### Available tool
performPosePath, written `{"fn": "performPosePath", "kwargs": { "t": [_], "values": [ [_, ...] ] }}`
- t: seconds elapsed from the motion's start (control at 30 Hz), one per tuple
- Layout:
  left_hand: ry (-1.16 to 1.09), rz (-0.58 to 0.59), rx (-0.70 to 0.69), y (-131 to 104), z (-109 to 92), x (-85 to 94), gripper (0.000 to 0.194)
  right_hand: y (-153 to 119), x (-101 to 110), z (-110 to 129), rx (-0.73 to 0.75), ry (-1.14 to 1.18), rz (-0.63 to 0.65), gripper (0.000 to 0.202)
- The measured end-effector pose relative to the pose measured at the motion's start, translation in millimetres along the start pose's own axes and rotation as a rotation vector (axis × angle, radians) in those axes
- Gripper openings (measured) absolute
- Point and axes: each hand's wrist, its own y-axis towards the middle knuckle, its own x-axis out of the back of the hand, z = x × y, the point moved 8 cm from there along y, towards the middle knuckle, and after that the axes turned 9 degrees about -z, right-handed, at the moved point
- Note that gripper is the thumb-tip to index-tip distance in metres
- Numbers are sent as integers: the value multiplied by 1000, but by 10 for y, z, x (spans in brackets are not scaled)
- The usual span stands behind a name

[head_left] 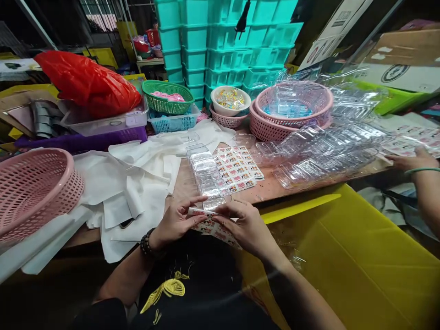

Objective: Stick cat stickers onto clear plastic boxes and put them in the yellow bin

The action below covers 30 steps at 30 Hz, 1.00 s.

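Note:
Both hands meet at the table's front edge, at the lower middle of the head view. My left hand (pixel 176 222) pinches one end of a printed sticker sheet (pixel 223 232), and my right hand (pixel 243 223) pinches it from the other side. The sheet's upper edge is bent over between the fingers, and its lower part hangs toward the lap. Just beyond the hands lies a row of nested clear plastic boxes (pixel 206 172). More sticker sheets (pixel 237 169) lie flat to the right of that row.
White sheets (pixel 137 201) and a pink basket (pixel 70 183) are at left. Clear plastic boxes (pixel 330 149) pile up at right, near another person's hand (pixel 415 162). Pink baskets (pixel 292 130), a green basket (pixel 168 107) and turquoise crates (pixel 220 59) stand behind.

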Motion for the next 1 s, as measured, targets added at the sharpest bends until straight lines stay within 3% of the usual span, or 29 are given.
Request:
{"fn": "performPosePath", "kwargs": {
  "t": [0.1, 0.23, 0.4, 0.53, 0.6, 0.7, 0.8, 0.9, 1.0],
  "values": [
    [-53, -37, 118, 49, 179, -2, 55, -30, -38, -63, 50, -48, -54, 7],
    [-67, -140, 162, 98, 384, 29, 49, -127, -104, -200, 96, -20, -74, 10],
    [-112, -63, 264, 73, 544, -88, 51, -199, -110, -389, 133, -117, -143, 15],
    [-68, -34, 328, 94, 626, -71, 36, -283, -9, -275, 444, -279, -203, 32],
    [-37, -40, 349, 100, 653, -30, 31, -339, 15, -179, 625, -289, -139, 46],
    [-35, -15, 396, 73, 668, -24, 27, -403, 26, -80, 724, -203, -20, 63],
    [-58, 17, 460, 39, 673, -64, 27, -469, 18, 16, 642, -206, -89, 68],
    [-58, 68, 452, 45, 645, -111, 31, -470, -5, 73, 439, -281, -122, 59],
    [191, 61, 217, 100, 502, -52, 31, -251, 84, 159, 372, -154, -7, 36]
  ]
}}
